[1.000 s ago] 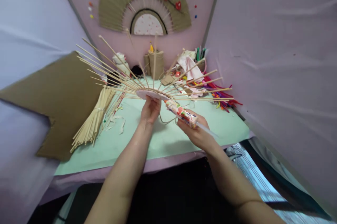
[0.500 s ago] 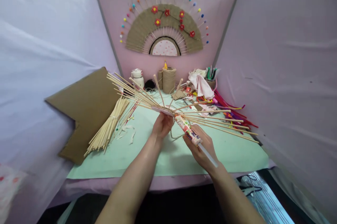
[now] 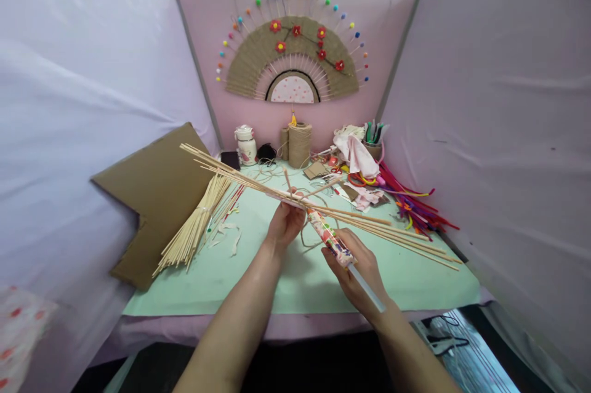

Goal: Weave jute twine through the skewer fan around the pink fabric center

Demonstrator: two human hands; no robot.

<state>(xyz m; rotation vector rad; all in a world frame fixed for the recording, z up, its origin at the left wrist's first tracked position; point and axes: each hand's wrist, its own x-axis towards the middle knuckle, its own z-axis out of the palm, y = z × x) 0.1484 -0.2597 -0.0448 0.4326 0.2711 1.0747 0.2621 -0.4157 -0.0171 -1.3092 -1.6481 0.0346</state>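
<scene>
In right fingers [image 3: 335, 268], grips the glue gun [image 3: 329, 236], aligned near-right to far-left, with its tip just beside or touching the pink disc [image 3: 292, 201]. In left fingers [image 3: 287, 218], holds that disc above the table [image 3: 295, 294], far-left of the glue gun.

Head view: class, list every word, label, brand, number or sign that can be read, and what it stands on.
No text can be read.
Glue gun in the right hand: colourful print, any lettering too small and blurred to read.
White bottle at the back: markings too small to tell whether they are letters.
</scene>
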